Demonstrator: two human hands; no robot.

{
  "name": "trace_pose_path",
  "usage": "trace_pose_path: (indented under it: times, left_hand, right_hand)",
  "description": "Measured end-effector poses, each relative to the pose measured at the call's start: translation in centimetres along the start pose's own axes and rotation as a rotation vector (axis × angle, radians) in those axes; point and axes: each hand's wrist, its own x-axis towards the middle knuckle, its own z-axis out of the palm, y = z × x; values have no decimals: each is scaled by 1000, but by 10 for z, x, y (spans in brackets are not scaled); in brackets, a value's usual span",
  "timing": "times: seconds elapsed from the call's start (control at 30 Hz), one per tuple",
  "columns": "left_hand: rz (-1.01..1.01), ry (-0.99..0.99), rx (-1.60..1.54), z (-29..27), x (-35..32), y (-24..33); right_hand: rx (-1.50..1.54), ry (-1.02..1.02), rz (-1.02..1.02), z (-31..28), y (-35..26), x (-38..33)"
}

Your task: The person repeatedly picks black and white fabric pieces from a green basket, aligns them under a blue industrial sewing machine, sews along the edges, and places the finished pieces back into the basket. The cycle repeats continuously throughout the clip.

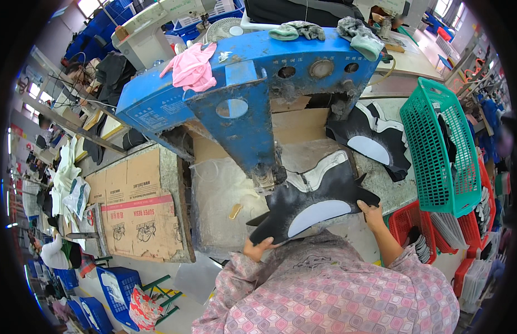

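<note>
A flat black shoe upper [309, 206] with a pale crescent on its near side and white edging on its far side is stretched out in front of me. My left hand [258, 248] pinches its near left corner, and my right hand [372, 214] pinches its right corner. The far part of the upper lies beside the small metal head [264, 179] of a blue machine [236, 128]; I cannot tell whether they touch. A second black upper [369, 139], also with a white crescent, rests on the surface at the far right.
To the right stand a green plastic basket [436, 150] and a red basket [406, 220] holding pieces. Flattened cardboard [136, 192] covers the left table. A pink cloth [191, 68] and grey gloves [361, 38] lie on the machine. Blue crates [118, 286] stand at lower left.
</note>
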Motion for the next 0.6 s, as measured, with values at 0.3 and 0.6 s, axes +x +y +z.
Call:
trace_pose_path:
  times: [0.3, 0.6]
  left_hand:
    - [145, 239, 149, 4, 14, 26]
    - [125, 163, 90, -14, 17, -3]
  right_hand:
    - [-9, 42, 105, 25, 8, 45]
    - [31, 117, 116, 30, -2, 41]
